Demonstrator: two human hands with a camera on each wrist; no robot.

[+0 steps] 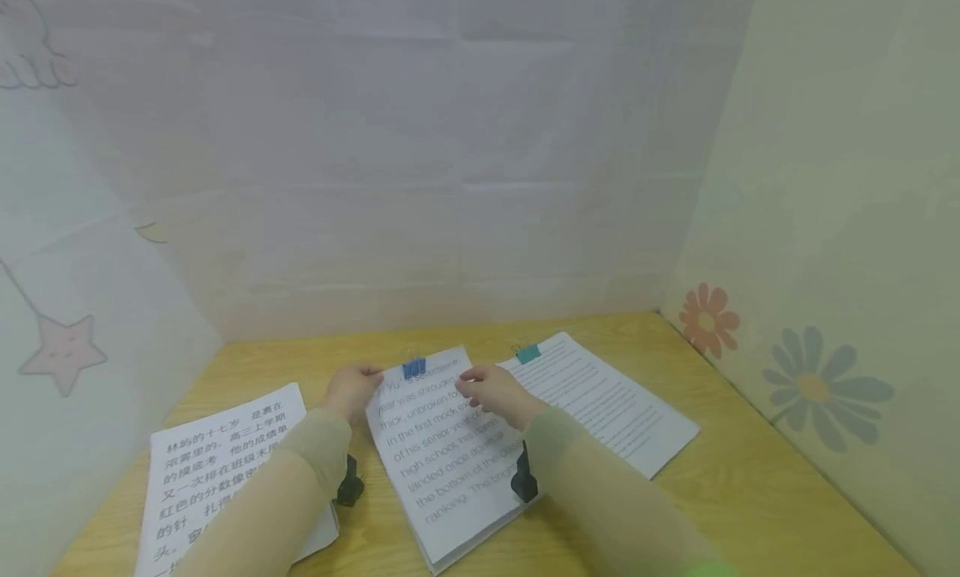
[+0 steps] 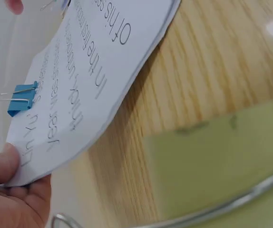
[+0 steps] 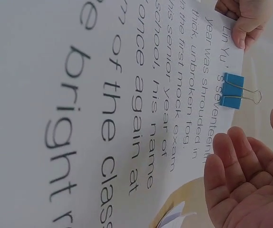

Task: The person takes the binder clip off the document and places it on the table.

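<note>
A stack of white paper (image 1: 442, 460) printed with large English text stands in the middle, its upper end tilted up from the table in the left wrist view. A blue binder clip (image 1: 414, 368) grips its top edge; the clip's wire handles (image 3: 258, 96) show in the right wrist view. My left hand (image 1: 354, 391) pinches the stack's upper left corner, thumb (image 2: 9, 161) on the printed face and fingers behind. My right hand (image 1: 498, 392) hovers by the upper right edge, its fingers (image 3: 234, 156) loosely bent, palm facing the clip, holding nothing.
Right of the middle stack lies a sheaf (image 1: 615, 410) of finely printed pages with a green binder clip (image 1: 528, 354). To the left lies another stack (image 1: 217, 444) with large Chinese text, partly under my left forearm. The wooden table (image 1: 750, 444) meets walls at its back and sides.
</note>
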